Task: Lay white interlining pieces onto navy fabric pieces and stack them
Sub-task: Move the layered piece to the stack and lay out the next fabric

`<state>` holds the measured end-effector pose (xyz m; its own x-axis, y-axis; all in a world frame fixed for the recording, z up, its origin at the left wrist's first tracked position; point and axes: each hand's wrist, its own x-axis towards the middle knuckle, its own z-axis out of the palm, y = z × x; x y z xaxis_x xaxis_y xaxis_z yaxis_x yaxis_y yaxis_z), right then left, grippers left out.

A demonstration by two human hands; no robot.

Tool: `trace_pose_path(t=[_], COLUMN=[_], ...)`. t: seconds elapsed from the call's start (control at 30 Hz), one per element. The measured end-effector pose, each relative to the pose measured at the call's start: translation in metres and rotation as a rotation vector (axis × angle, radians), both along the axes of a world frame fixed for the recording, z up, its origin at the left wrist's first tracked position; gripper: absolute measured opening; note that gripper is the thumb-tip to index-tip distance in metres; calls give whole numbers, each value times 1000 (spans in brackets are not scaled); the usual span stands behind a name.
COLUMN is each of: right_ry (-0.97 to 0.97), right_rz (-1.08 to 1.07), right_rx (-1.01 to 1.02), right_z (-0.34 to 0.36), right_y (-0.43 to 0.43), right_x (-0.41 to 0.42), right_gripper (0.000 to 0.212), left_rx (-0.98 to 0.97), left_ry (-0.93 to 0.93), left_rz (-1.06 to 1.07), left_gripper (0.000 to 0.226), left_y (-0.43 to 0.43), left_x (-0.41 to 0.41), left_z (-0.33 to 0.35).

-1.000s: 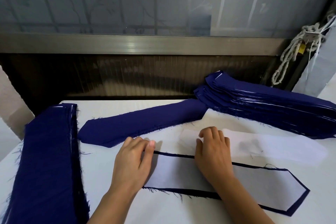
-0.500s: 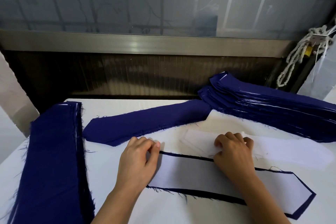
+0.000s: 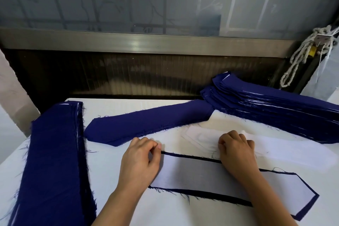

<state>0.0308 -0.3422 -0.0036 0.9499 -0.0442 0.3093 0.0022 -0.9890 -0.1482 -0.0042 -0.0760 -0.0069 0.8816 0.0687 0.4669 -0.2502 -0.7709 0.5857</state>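
Near the front edge of the bench (image 3: 113, 170), the left hand (image 3: 141, 159) curls over the end of the lined navy piece (image 3: 201, 176), grip unclear; the right hand (image 3: 236, 152) bunches white interlining (image 3: 284, 150) just behind, and should lift one ply, uncreased.

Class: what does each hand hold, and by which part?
Right hand grips the loose white interlining strip near its left end; for the left hand it cannot be told.

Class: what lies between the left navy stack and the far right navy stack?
In the head view, a single navy piece lies slantwise there, its right end meeting the right stack, its pointed tip just short of the left stack.
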Motion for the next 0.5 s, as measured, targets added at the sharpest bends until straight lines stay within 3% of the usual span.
trace_pose_path(t=[0.1, 0.23, 0.37, 0.5], right_ry=[-33, -325, -539, -569], right_rz=[-5, -4, 138, 312], right_rx=[56, 269, 331, 303], right_z=[-2, 1, 4, 6], right_y=[1, 4, 15, 33], right_x=[0, -1, -4, -11], right_gripper=[14, 9, 6, 6], left_rx=[5, -17, -105, -295], left_ry=[-5, 3, 20, 124], left_rz=[0, 14, -32, -186], left_gripper=[20, 20, 15, 38], left_y=[0, 1, -2, -7], left_x=[0, 1, -1, -8], left_z=[-1, 0, 3, 11])
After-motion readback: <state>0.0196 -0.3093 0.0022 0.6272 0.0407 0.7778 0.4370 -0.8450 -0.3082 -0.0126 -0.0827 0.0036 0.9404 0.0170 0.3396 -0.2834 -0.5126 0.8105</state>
